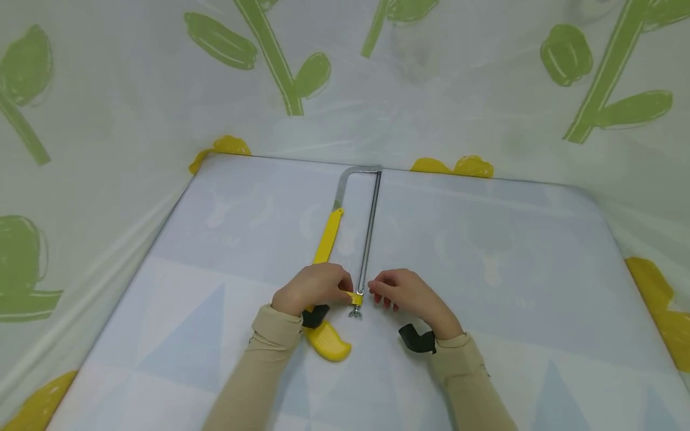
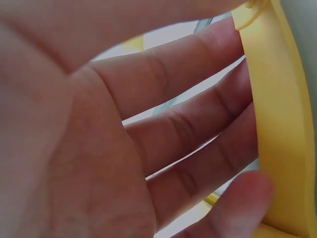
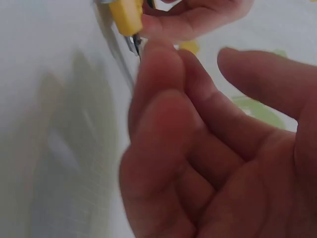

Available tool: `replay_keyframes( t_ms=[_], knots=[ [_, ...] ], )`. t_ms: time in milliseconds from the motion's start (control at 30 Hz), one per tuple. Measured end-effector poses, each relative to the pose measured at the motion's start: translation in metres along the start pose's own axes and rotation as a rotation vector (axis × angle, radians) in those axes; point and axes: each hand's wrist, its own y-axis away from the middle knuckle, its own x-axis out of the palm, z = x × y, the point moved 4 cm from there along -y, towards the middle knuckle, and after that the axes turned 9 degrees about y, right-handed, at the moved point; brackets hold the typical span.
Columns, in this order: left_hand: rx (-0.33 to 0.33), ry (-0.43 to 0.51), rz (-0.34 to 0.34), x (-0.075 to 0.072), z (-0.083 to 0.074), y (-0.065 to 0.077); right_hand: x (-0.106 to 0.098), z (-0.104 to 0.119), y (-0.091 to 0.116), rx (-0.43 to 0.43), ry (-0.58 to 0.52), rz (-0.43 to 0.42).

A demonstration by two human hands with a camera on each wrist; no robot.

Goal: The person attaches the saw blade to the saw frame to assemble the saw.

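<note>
A hacksaw (image 1: 327,238) lies on the table, its grey bow at the far end and its yellow handle (image 1: 330,343) toward me. My left hand (image 1: 314,287) grips the yellow lower part of the frame, beside the blade's near end. In the left wrist view its fingertips meet a yellow bar (image 2: 281,114). A wing nut (image 1: 355,312) sticks out just below the yellow blade holder (image 1: 356,299). To the right of the blade (image 1: 369,233), my right hand (image 1: 412,294) hovers with loosely bent fingers, holding nothing. The left hand hides the middle of the saw's yellow frame.
The table (image 1: 517,263) has a pale cover with blue triangles. Behind it and at its sides hangs a whitish sheet (image 1: 463,102) printed with green leaves and yellow shapes. Black bands (image 1: 417,339) sit at both wrists.
</note>
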Motion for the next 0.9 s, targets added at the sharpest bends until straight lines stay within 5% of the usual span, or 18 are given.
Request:
replay_keyframes(
  t_ms=[333, 900],
  knots=[
    [0.028, 0.045, 0.024, -0.001, 0.007, 0.000, 0.022, -0.003, -0.005, -0.045, 0.010, 0.213],
    [0.061, 0.073, 0.039, 0.000, 0.009, 0.002, 0.023, 0.002, -0.001, -0.073, 0.052, 0.205]
  ],
)
